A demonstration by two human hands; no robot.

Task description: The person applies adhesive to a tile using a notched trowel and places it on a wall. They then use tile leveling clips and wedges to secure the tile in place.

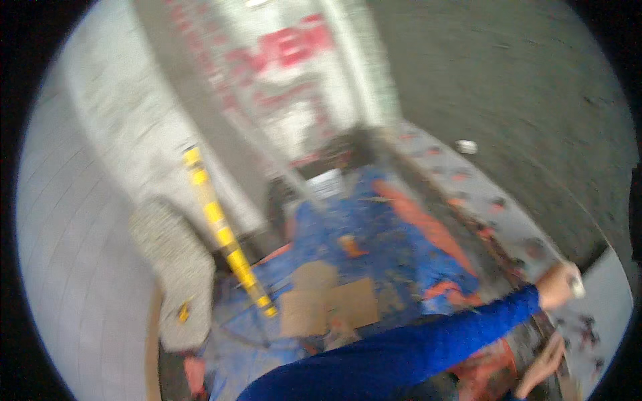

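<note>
My left hand (556, 286) reaches far right in a blue sleeve (428, 344). It is closed around a small whitish piece (576, 282), too blurred to name. The hand sits at the edge of a light grey panel (614, 287) on a long grey ledge (518, 210). Lower down, my right hand (545, 364) lies along the ledge's near side with fingers stretched out, and nothing shows in it. Small red and dark pieces (587, 334) dot the panel beside the hands.
Blue and orange sheeting (401, 267) covers the floor, with cardboard (351, 304) on it. A yellow-and-black banded pole (224, 234) leans on the left, near a rough beige slab (177, 274). A dark grey wall (481, 67) rises beyond the ledge, where a small white piece (467, 146) shows.
</note>
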